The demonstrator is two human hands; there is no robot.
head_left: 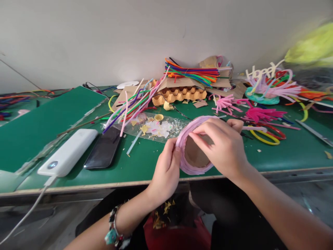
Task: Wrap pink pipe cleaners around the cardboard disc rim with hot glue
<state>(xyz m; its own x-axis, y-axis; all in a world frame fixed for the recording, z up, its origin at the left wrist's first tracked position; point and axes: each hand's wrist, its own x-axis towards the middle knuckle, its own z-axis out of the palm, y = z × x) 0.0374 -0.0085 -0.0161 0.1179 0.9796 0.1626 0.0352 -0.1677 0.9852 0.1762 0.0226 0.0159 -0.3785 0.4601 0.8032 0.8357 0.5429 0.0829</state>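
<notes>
Above the table's front edge I hold a round cardboard piece with a brown centre and a ring of lilac pipe cleaners [182, 159] around its rim. My left hand [168, 168] grips the ring's left side, thumb on the front face. My right hand [223, 146] reaches over the top right of it, thumb and forefinger pinched together at the ring's inner edge. A pale pink pipe cleaner end [255, 128] sticks out to the right behind that hand. The pinch itself is too small to make out, and the right hand covers the ring's right part.
Behind lie loose pipe cleaners [135, 100], an egg carton [179, 95] and a colourful pipe cleaner bundle [192, 72]. Pink pipe cleaner flowers [262, 114] and scissors [316, 133] are on the right. A phone [104, 149] and white power bank [68, 152] with a cable lie left.
</notes>
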